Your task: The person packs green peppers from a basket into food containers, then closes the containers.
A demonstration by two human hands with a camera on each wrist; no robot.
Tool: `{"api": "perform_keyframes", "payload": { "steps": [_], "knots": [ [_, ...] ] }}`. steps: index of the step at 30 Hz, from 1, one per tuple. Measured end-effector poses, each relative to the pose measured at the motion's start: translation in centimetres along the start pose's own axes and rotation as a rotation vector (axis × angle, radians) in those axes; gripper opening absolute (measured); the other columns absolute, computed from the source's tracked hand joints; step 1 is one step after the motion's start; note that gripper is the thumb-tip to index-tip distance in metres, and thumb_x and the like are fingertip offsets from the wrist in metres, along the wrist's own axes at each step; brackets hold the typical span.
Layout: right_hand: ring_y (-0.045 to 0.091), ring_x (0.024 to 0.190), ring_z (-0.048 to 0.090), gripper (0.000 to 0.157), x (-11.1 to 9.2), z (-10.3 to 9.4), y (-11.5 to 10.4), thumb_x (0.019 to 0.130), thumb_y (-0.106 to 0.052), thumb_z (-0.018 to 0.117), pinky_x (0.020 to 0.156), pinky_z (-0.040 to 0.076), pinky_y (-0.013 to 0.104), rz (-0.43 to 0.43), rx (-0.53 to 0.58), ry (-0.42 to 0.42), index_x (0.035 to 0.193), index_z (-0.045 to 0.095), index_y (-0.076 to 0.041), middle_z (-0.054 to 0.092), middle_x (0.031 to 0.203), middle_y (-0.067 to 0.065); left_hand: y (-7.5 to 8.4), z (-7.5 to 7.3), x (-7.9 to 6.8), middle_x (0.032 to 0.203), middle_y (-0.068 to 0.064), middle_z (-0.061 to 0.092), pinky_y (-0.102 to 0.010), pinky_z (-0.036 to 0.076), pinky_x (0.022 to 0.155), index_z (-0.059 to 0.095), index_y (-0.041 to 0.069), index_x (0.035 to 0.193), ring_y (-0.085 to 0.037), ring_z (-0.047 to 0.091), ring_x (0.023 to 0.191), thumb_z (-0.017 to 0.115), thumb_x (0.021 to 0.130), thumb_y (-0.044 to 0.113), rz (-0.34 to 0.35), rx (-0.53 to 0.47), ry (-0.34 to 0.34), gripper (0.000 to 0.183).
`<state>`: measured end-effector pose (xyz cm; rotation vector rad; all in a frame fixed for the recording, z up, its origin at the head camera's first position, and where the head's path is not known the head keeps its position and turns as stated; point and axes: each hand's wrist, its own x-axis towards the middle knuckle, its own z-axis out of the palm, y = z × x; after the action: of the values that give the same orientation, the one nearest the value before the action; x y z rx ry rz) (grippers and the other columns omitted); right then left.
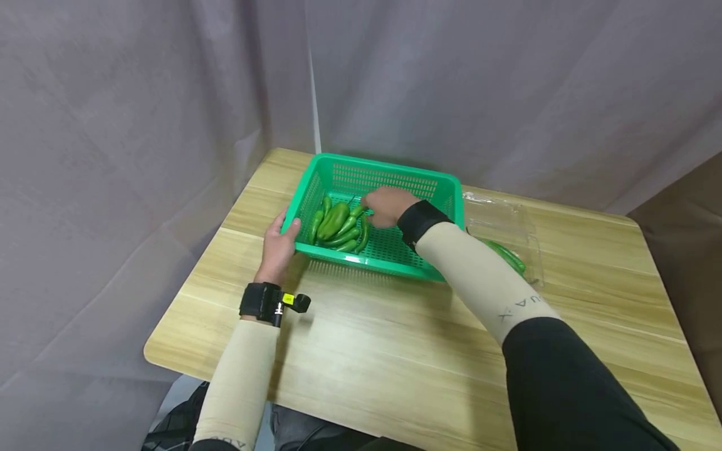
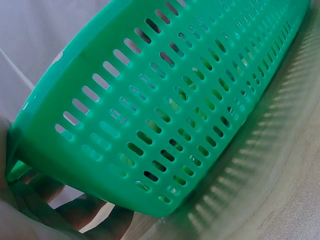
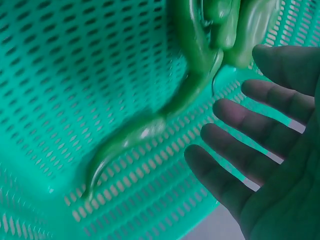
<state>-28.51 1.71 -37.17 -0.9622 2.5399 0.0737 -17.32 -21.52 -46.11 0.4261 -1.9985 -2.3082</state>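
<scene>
Glossy green peppers, some slender and one broad [image 1: 334, 222], lie bunched in the left part of a bright green, rectangular basket of slotted plastic [image 1: 389, 166], on the far part of the pale wood-grain table [image 1: 350, 351]. The left hand [image 1: 279, 247] grips the basket's left rim towards its near corner, thumb over the edge and fingers curled round outside, probably to steady so light a thing while the other hand works within. That right hand [image 1: 389, 205] reaches over the near rim, just beside the peppers; in the right wrist view its fingers are spread wide and nearly straight, holding nothing, perhaps because such smooth pods are better let down than dropped. To the right of the basket sits a clear, thin plastic container [image 1: 502, 219] with more long green pods [image 1: 507, 255] (whether wholly inside it I cannot tell, as the right forearm hides part), seemingly put there for an easy reach by the right hand.
</scene>
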Motion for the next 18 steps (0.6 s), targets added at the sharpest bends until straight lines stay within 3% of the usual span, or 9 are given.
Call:
{"api": "perform_keyframes", "payload": {
  "steps": [7, 11, 14, 18],
  "knots": [
    [0.036, 0.157, 0.032, 0.057, 2.6, 1.1, -1.6, 0.11, -0.023, 0.05, 0.13, 0.032, 0.05, -0.001, 0.004, -0.034, 0.164, 0.033, -0.012, 0.03, 0.172, 0.014, -0.1, 0.4, -0.2, 0.163, -0.014, 0.044, -0.046, 0.044, 0.122, 0.035, 0.012, 0.163, -0.032, 0.048, 0.146, 0.051, 0.11, 0.019, 0.008, -0.012, 0.004, 0.055],
    [0.036, 0.159, 0.029, 0.059, 3.8, 2.3, -1.8, 0.111, -0.023, 0.048, 0.128, 0.035, 0.048, -0.003, 0.025, -0.069, 0.167, 0.027, -0.023, 0.019, 0.176, 0.008, -0.3, 0.8, -0.5, 0.163, -0.014, 0.044, -0.046, 0.045, 0.122, 0.035, 0.012, 0.163, -0.033, 0.048, 0.146, 0.051, 0.11, 0.018, -0.003, -0.017, 0.001, 0.055],
    [0.037, 0.151, 0.042, 0.059, 4.1, 3.1, -1.8, 0.108, -0.026, 0.057, 0.123, 0.042, 0.048, -0.048, -0.002, -0.041, 0.163, 0.037, -0.023, 0.036, 0.169, 0.012, -0.4, 1.1, -0.9, 0.164, -0.014, 0.044, -0.046, 0.045, 0.122, 0.036, 0.012, 0.163, -0.032, 0.048, 0.146, 0.051, 0.11, 0.019, -0.007, -0.006, -0.001, 0.055],
    [0.036, 0.134, 0.057, 0.055, 4.0, 3.7, -1.8, 0.098, -0.029, 0.074, 0.115, 0.05, 0.048, -0.112, -0.045, 0.032, 0.149, 0.059, -0.015, 0.058, 0.146, 0.016, -0.5, 1.2, -1.1, 0.164, -0.014, 0.044, -0.045, 0.043, 0.123, 0.036, 0.011, 0.162, -0.032, 0.047, 0.147, 0.052, 0.11, 0.019, 0.001, 0.011, 0.001, 0.056]
  ]
}}
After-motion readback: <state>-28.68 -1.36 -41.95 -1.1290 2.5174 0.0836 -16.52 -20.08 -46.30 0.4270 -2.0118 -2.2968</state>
